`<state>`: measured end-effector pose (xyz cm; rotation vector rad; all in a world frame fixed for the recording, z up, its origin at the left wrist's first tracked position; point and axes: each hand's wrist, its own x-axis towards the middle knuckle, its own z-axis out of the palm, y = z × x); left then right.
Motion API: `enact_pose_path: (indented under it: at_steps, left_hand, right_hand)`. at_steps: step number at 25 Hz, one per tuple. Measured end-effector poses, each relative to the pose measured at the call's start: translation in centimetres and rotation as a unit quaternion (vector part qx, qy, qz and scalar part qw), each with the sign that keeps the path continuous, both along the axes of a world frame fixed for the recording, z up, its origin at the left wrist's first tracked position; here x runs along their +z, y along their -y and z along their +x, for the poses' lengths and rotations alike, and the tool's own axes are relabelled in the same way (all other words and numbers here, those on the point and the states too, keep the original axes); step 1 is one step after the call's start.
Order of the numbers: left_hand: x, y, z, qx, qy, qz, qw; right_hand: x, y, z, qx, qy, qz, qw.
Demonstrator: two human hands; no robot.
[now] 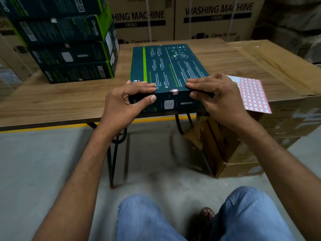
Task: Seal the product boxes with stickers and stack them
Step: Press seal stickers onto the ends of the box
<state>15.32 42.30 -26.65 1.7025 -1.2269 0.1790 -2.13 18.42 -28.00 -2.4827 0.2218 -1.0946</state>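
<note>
One product box (166,70) lies flat on the wooden table (52,98), its near end reaching the table's near edge. It is dark teal, broad and shallow, with a bright green stripe running near to far along its left side and small white and green print across the top face. A small pink-edged white sticker (175,92) sits folded over the middle of the near top edge, bridging the top face and the near end panel, which shows a pale rounded device picture. The left hand (128,100) grips the box's near left corner, fingers laid on top and thumb pressed against the end panel; the right hand (213,94) grips the near right corner the same way. Just right of the box, partly under the right hand, lies a sticker sheet (253,96) — a grid of pink-bordered squares, its near corner overhanging the table's edge. At far left stands a stack of matching boxes (73,49), well apart from the held one.
</note>
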Motion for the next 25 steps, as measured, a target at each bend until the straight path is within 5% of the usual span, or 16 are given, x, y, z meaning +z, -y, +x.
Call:
enact_pose_path:
  at_steps: [7,13,20,25]
  left_hand:
    - [0.0,0.1,0.0,0.002,-0.007,0.003,1.000]
    - [0.0,0.1,0.0,0.002,-0.010,0.003,1.000]
    - [0.2,-0.3,-0.4,-0.010,-0.026,0.025,0.999]
    - [0.6,-0.1,-1.2,0.079,-0.144,0.034,0.986]
  right_hand:
    - [0.2,-3.3,2.0,0.013,0.039,-0.084,0.996]
    - [-0.1,-2.6,1.5,0.005,-0.013,-0.128,0.992]
    - [0.2,-2.7,-0.5,-0.074,-0.007,0.024,0.997]
    - [1.9,-2.9,-0.5,-0.125,0.000,0.230,0.965]
